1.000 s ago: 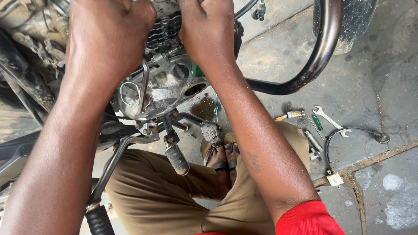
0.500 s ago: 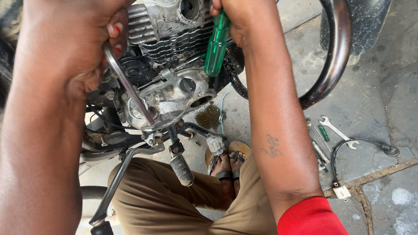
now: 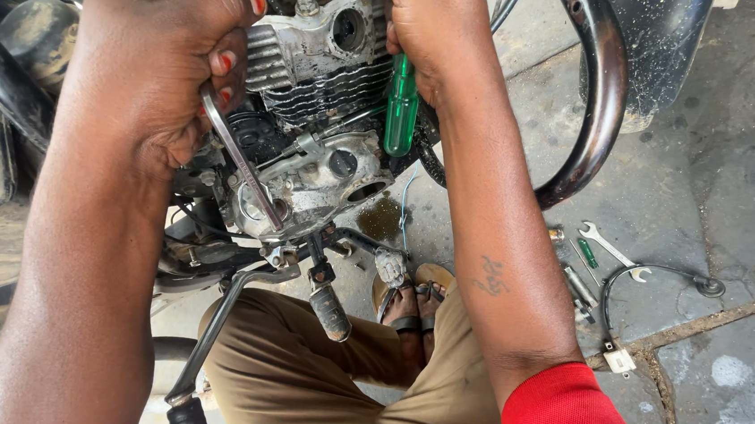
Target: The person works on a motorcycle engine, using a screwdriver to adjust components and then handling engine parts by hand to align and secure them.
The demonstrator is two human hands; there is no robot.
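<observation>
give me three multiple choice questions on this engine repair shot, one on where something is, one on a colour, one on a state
1. Where does the open-ended wrench lie?
A. on the concrete floor right of the right forearm
B. on top of the engine
C. across the person's lap

2. What colour is the handle of the screwdriver in the right hand?
A. red
B. green
C. yellow

3. How is the left hand holding the metal spanner?
A. open palm resting on it
B. not touching it
C. fist closed around its upper end

Answers:
1. A, it lies flat on the floor beside other small tools and a cable.
2. B, a clear green handle hangs below the fist, in front of the engine.
3. C, the fingers wrap the shaft, whose lower end reaches the engine casing.
</observation>
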